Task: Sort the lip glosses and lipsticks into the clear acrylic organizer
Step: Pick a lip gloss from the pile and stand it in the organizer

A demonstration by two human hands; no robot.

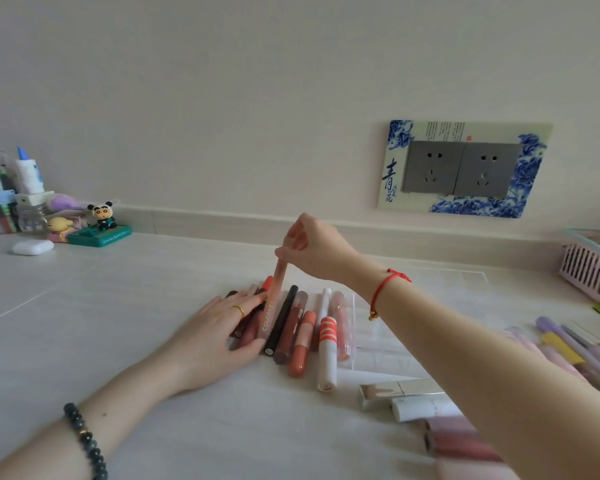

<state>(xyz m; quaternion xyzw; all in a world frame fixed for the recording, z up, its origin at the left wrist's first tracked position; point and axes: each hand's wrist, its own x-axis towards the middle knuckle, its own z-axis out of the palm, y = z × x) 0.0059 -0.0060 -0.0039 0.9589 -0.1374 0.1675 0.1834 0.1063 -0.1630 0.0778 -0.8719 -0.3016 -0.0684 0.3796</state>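
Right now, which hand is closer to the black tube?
Left. The left hand lies flat beside the black tube, thumb by its near end; the right hand is raised above it, pinching a peach tube.

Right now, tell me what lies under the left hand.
Several dark red and pink lip gloss tubes poke out beneath the left hand; how many it covers is hidden.

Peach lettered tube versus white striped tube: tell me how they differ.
Colour: the peach lettered tube is translucent peach with white lettering; the white striped tube is white with orange-red bands. Pose: the peach one tilts, far end raised; the white one lies flat. Hold: the right hand pinches the peach one's top; no hand touches the white one. Both are slender lip tubes in one pile.
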